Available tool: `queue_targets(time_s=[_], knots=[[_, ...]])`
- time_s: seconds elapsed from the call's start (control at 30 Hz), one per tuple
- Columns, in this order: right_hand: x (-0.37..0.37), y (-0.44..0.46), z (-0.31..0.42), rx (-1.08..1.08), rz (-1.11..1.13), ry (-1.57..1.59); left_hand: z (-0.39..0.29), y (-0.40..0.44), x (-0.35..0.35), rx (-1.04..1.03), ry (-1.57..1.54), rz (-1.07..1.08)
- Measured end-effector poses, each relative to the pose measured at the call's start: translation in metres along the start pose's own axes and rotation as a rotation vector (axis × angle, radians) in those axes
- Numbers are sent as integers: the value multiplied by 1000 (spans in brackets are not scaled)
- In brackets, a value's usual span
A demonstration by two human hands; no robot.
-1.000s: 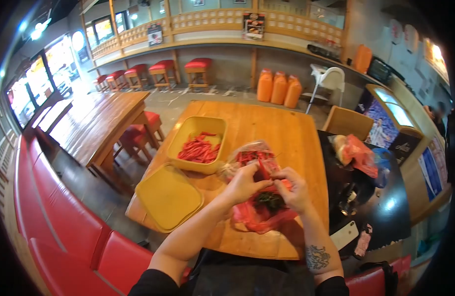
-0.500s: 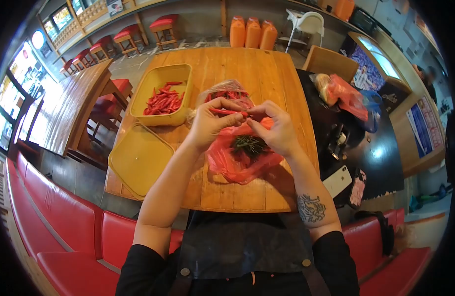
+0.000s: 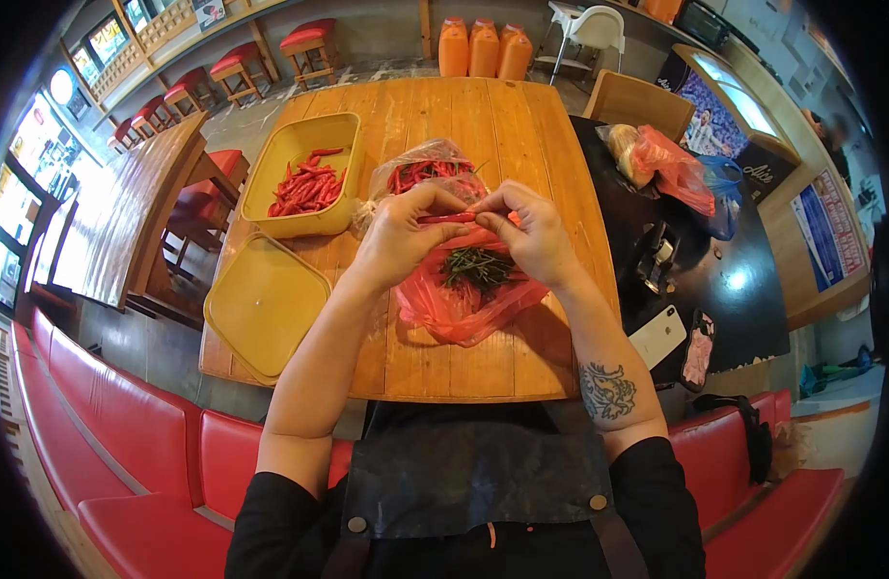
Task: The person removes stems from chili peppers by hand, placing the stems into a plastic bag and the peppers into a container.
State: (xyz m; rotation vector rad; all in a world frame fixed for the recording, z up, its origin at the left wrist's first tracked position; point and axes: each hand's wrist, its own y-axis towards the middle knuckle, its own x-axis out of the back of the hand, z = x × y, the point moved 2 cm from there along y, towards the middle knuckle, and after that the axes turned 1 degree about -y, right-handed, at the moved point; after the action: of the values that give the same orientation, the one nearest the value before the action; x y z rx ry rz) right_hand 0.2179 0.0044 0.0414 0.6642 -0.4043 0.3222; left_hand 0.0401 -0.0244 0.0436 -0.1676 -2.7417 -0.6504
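My left hand (image 3: 403, 234) grips a red chili pepper (image 3: 446, 219) between thumb and fingers, held level above the table. At the pepper's right end, my right hand (image 3: 534, 236) is closed in a pinch; its fingertips cover the stem end. Below my hands a red plastic bag (image 3: 435, 314) lies spread out, with a pile of green chili stems (image 3: 476, 268) in it. Just beyond my hands is a clear plastic bag (image 3: 435, 151) of red chilies. To the left stands a yellow tub (image 3: 343, 207) partly filled with red chilies.
A yellow lid (image 3: 266, 309) lies on the wooden table (image 3: 444, 372) by my left forearm. On the black table (image 3: 743, 333) at right are a white phone (image 3: 658, 337), a phone in a pink case (image 3: 698, 352) and plastic bags (image 3: 676, 169).
My fingertips have drawn closer together around the chili's right end, and it now lies more level. The view has shifted slightly.
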Motion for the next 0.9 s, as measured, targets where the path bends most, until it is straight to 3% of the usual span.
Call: queue_targets(time_s=[0.13, 0.3, 0.73, 0.9], knots=[[1, 1, -3, -42, 67, 69, 7, 0, 2, 132, -181, 48], [-3, 1, -5, -73, 51, 46, 4, 2, 2, 39, 54, 16], [-13, -1, -19, -62, -4, -35, 18, 1, -8, 111, 186, -21], [-15, -1, -19, -35, -42, -69, 25, 0, -11, 16, 258, -32]])
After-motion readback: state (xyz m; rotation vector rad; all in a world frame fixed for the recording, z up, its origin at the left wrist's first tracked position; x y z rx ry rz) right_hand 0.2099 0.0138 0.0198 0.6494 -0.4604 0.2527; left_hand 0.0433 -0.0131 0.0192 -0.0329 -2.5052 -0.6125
